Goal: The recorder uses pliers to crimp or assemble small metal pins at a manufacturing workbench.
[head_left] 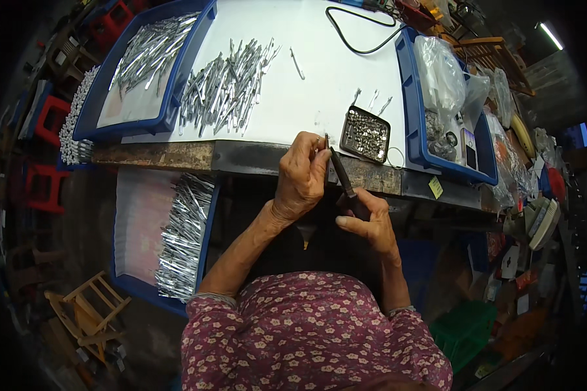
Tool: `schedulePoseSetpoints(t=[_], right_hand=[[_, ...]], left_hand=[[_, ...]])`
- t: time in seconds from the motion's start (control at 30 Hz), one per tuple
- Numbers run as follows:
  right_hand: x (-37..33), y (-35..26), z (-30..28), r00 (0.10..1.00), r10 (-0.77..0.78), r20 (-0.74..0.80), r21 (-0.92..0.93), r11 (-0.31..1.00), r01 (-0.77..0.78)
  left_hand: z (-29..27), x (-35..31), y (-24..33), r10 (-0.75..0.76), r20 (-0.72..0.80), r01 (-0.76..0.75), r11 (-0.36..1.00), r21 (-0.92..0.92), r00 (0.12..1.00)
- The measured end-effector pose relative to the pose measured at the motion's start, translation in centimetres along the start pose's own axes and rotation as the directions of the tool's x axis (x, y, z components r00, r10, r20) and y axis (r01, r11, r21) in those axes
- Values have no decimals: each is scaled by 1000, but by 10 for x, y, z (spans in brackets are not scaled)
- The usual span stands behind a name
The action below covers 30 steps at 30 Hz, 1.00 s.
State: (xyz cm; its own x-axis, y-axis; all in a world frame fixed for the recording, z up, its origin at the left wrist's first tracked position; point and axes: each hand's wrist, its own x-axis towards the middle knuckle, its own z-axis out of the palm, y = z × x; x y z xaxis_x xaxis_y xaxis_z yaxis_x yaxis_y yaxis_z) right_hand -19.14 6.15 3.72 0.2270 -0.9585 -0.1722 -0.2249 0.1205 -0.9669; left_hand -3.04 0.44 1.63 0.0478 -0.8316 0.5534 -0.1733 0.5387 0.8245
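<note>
At the table's front edge, my left hand [300,174] is closed in a pinch, thumb against fingers. What it holds is mostly hidden; only a small dark tip shows above the fingertips. Close on its right, my right hand [372,225] is wrapped round a long, dark, slender tool [341,171], whose tip reaches up to the left fingertips. The tool's exact kind is unclear. Just beyond stands a small dark tray [350,144] of tiny silvery parts. Several slim metal pieces [374,99] lie behind it, and another metal piece [297,64] lies farther back.
A heap of slim metal pieces [225,88] covers the white tabletop's left part. Blue bins [169,107] stand at left and right [419,140], the right one holding plastic bags [440,65]. Below the edge sits a blue bin of metal strips [186,241]. A black cable [355,49] loops at the back.
</note>
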Motion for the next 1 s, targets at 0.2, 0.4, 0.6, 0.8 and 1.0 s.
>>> schedulePoseSetpoints(t=[0.2,0.4,0.6,0.8,1.0], right_hand=[[-8,-1,-12,969,122,215,276,944,-180],[-2,4,-10,971,67,231,409,899,-159],[-5,17,-18,987,60,150,200,976,-90],[-18,31,-5,960,88,267,180,974,-140],[-30,56,-1,935,141,325,81,981,-176]], left_hand=[[-5,8,-1,489,177,-520,805,285,854],[-6,26,4,427,268,-495,820,288,864],[-9,89,-33,-300,61,302,952,-41,952],[0,167,-88,-550,1,548,832,88,835],[26,189,-143,-350,-16,282,726,628,937]])
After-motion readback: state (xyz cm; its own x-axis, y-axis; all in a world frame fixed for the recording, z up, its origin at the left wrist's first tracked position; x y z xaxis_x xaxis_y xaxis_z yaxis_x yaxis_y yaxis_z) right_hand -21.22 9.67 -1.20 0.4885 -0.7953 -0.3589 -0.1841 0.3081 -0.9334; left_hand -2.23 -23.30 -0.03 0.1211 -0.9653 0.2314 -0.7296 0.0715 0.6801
